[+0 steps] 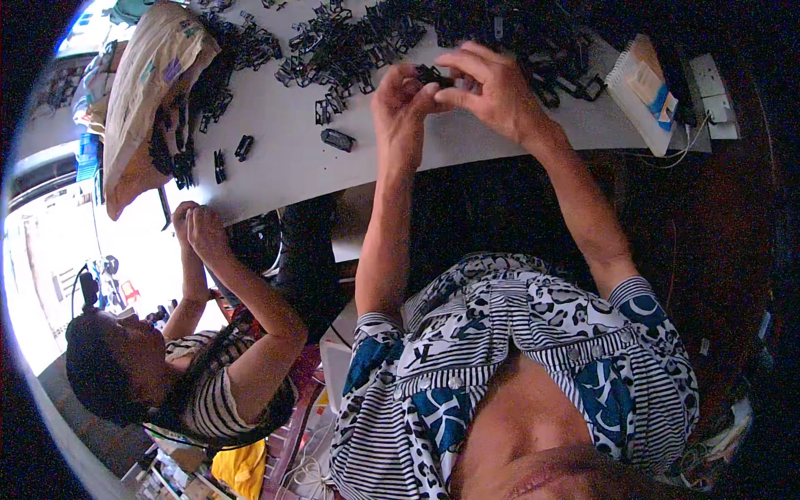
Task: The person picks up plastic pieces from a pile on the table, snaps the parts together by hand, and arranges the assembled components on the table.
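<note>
I think small black part (435,77) could slip and drop onto white table (275,158), since only fingertips pinch it, up in air. Could get lost in big pile of black parts (350,42) just behind. I see left hand (402,104) and right hand (492,87) close together, fingers clamped on part from both sides. Part sits between fingertips, above table edge. Another person's hands (196,229) work at left, well apart.

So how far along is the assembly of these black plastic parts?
Looks done: a few closed black pieces lie apart on the white table. In hand: left hand and right hand pinch one small black part. Left: a big pile of loose frames.
</note>
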### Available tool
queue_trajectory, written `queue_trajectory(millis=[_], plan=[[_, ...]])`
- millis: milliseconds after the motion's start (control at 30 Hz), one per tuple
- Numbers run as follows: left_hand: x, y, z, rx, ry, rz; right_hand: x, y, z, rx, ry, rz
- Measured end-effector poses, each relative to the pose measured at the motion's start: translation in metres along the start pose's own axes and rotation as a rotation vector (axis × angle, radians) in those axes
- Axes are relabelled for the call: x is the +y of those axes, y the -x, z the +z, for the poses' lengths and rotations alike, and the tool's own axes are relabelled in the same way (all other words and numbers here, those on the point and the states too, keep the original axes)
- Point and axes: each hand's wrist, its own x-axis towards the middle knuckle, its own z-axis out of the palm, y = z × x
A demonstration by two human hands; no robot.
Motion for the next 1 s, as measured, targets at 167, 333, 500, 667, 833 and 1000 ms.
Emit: queue_trajectory(millis=[167,333,500,667,833,1000], plan=[[-0.014,0.001,-0.007,-0.026,0.005,-0.036,0.007,-0.001,0.009,-0.008,-0.148,-0.033],[-0.018,0.005,-0.012,0.065,0.33,-0.091,0.007,0.004,0.016,-0.053,-0.642,0.275],[-0.01,0.011,-0.019,0.206,0.185,-0.016,0.012,0.005,0.025,0.08,0.073,0.001],[0.0,0.021,-0.025,0.194,0.013,0.011,0.006,-0.003,0.035,-0.085,0.491,-0.239],[-0.002,0.031,-0.03,0.17,-0.29,-0.124,0.042,-0.017,-0.016,-0.032,0.481,-0.31],[-0.007,0.034,-0.028,0.149,-0.969,0.268,0.052,-0.02,-0.02,-0.137,0.456,-0.274]])
